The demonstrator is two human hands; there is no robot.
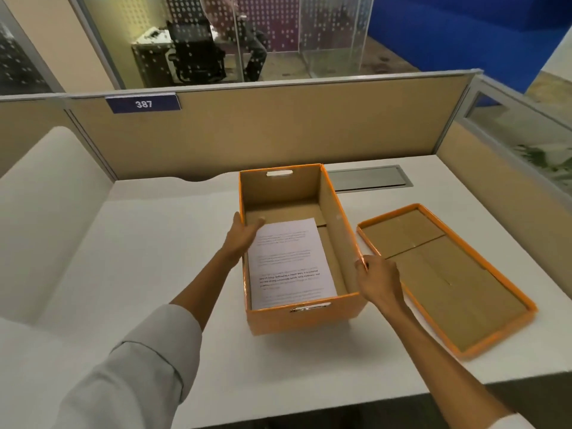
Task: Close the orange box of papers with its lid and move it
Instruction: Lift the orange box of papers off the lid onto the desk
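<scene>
An orange cardboard box stands open on the white desk, with a stack of printed papers lying inside it. Its orange lid lies upside down on the desk to the right of the box, brown inside facing up. My left hand rests over the box's left wall with the thumb reaching in above the papers. My right hand grips the top edge of the box's right wall, between the box and the lid.
Beige partition walls close off the desk at the back and right. A grey cable hatch sits in the desk behind the box. A person sits on an office chair beyond the glass.
</scene>
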